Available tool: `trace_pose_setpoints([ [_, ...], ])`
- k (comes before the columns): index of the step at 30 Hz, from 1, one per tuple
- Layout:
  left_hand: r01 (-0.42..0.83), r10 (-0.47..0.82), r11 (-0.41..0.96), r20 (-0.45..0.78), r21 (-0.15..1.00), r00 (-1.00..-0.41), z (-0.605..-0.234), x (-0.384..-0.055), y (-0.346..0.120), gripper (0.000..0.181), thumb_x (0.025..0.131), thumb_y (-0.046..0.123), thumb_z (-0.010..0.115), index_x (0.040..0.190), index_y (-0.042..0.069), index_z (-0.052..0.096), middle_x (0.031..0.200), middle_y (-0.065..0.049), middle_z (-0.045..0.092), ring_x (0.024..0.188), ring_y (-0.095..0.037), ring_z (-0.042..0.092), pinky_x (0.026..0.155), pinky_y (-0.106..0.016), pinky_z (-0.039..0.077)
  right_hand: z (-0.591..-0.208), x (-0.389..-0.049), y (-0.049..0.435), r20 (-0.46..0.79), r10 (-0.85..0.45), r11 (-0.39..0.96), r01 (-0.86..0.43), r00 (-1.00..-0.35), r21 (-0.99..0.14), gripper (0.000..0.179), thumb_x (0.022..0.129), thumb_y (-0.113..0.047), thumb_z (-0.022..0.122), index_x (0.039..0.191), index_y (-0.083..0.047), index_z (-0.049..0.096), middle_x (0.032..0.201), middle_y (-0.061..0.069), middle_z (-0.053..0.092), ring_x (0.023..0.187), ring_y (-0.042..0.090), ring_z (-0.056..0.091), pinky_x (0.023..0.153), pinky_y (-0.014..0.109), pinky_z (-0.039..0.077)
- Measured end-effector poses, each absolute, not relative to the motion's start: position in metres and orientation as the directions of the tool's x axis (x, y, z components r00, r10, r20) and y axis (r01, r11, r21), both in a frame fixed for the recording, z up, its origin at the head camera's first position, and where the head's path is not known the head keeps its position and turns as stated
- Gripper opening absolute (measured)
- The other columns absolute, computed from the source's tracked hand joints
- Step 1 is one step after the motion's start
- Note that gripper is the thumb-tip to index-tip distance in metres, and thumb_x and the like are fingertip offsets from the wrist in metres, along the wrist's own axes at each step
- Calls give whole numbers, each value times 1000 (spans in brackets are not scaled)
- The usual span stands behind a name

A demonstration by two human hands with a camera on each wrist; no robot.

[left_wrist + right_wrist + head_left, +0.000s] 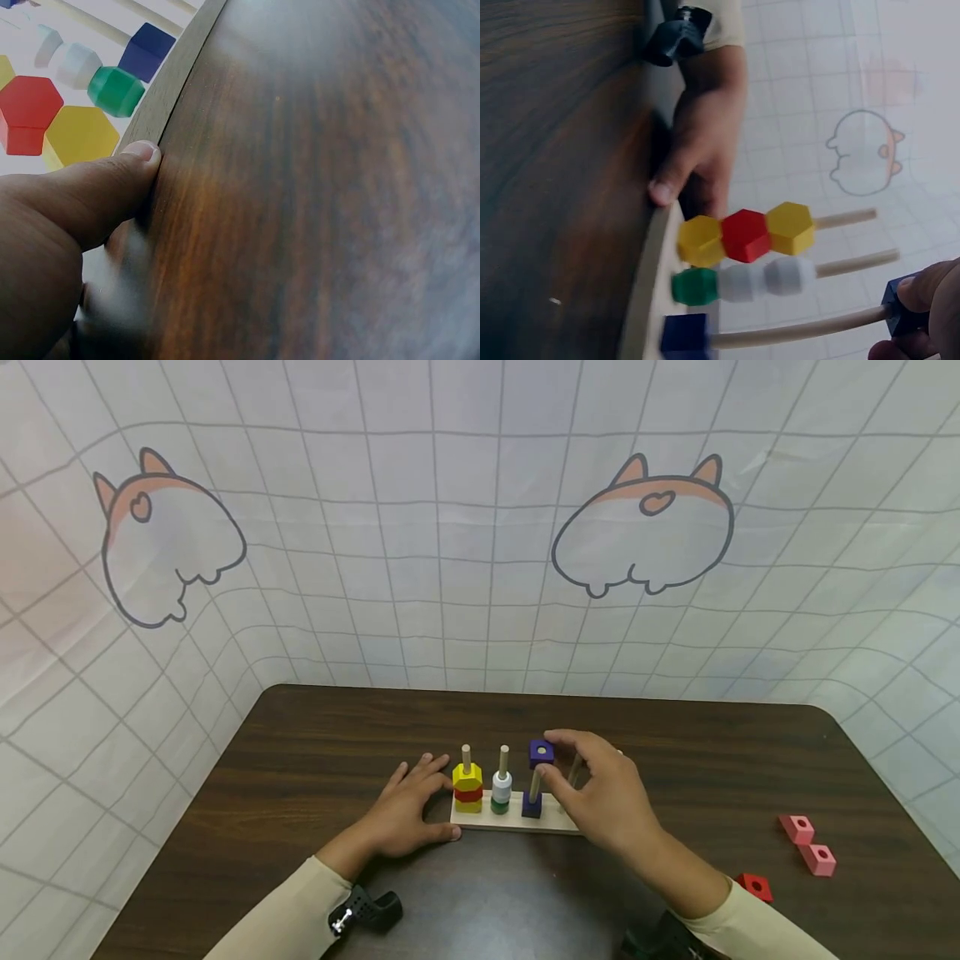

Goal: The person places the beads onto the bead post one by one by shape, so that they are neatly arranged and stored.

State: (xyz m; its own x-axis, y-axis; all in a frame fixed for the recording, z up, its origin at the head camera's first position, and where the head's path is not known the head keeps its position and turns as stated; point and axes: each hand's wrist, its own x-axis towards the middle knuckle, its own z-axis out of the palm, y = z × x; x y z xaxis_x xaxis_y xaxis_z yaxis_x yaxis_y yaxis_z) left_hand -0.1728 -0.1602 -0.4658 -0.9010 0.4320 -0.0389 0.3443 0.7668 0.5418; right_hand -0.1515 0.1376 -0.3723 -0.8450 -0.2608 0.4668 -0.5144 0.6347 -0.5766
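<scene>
A pale wooden peg board [483, 820] stands on the table with upright pegs. My right hand [611, 793] pinches a dark blue square block [542, 752] at the top of the third peg, the peg tip showing in its hole. Low on that same peg sits another blue block [685, 335]. My left hand [408, 810] rests at the board's left end, its thumb touching the front edge, fingers spread on the table. The first peg carries yellow, red and yellow hexagonal blocks [745, 235]. On the second are a green bead [694, 286] and white beads [765, 280].
Two pink blocks [817, 860] lie on the dark wooden table [337, 718] at the right. A red block [755, 886] lies nearer, beside the right forearm. A white gridded curtain [465, 527] hangs behind the table. Partly hidden by my right hand is another peg [575, 770].
</scene>
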Motion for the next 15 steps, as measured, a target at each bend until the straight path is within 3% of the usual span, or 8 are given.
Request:
trace_pose_setpoints([
  [8,347,434,764,-35,544,-900,-466,-173,-161,56,86,48,81,131,20,62,166,-7,31,156,-31,14,122,-56,0,-387,-153,138,450,-251,604,-502,-857,-619,45,87,-11,84,126,-4,65,98,1,66,78,15,58,65,32,52],
  [15,342,432,763,-39,549,-901,-465,-173,-160,56,86,47,81,131,18,61,166,-8,30,156,-31,13,122,-56,0,-396,-153,136,344,-193,546,-392,-919,-740,66,85,-8,85,141,-4,49,109,4,71,92,19,68,79,42,55],
])
